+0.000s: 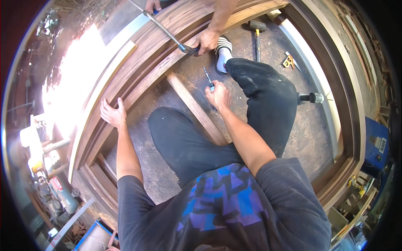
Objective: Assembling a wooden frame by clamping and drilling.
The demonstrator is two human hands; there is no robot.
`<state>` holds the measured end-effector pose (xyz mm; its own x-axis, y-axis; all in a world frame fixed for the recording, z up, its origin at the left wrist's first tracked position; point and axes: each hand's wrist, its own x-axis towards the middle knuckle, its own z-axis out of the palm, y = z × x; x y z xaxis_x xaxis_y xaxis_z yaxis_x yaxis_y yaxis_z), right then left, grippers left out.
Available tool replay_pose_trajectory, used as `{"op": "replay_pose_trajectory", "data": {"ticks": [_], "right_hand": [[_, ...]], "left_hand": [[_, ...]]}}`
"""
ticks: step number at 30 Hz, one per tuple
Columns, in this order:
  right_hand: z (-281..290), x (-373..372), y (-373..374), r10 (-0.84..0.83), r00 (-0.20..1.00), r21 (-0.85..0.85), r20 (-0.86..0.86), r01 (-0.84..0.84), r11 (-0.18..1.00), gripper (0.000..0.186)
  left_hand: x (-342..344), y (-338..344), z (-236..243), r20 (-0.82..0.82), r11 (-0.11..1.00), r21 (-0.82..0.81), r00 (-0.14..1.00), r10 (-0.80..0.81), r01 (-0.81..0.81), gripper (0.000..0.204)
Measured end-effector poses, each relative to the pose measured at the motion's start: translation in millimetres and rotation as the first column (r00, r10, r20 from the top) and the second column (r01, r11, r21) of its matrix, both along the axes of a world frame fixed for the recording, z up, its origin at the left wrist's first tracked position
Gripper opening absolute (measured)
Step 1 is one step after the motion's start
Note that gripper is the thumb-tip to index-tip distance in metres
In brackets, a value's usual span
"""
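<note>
I kneel inside a large wooden frame (180, 21). My left hand (113, 113) rests open on its left rail, fingers spread. My right hand (217, 94) is closed round a slim tool (208, 74) with a blue handle and a long thin metal tip, pointing up toward the far rail. A loose wooden batten (197, 113) lies beneath, between my legs. Just beyond, another person's hand (206, 42) grips the head of a long metal bar clamp (165, 33) on the far rail; their second hand (151, 6) is at the top edge.
A mallet (257, 27), an orange-handled square (289, 61) and a black tool with a metal end (312, 98) lie on the floor (310, 138) at right. A blue machine (376, 142) stands outside the frame at right; a grey cylinder (63, 194) is at lower left.
</note>
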<state>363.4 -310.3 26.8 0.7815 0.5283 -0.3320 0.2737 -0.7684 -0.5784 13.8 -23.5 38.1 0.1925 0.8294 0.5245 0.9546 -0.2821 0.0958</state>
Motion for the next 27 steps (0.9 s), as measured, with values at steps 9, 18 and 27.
{"op": "replay_pose_trajectory", "data": {"ticks": [9, 18, 27], "right_hand": [[1.9, 9.5, -5.5, -0.014, 0.993, 0.053, -0.118, 0.020, 0.998, 0.052], [125.0, 27.2, -20.5, -0.053, 0.973, 0.604, 0.226, -0.097, 0.791, 0.043], [227.4, 82.0, -196.6, -0.044, 0.734, 0.326, 0.677, -0.246, 0.913, 0.053]], "left_hand": [[32.2, 7.4, 35.4, -0.125, 0.934, -0.270, 0.970, 0.206, -0.233, 0.093], [190.8, -87.4, 32.6, 0.660, 0.677, -0.389, 0.702, -0.268, 0.625, 0.038], [206.0, -77.7, -25.1, 0.146, 0.255, -0.895, 0.782, -0.606, 0.365, 0.048]]}}
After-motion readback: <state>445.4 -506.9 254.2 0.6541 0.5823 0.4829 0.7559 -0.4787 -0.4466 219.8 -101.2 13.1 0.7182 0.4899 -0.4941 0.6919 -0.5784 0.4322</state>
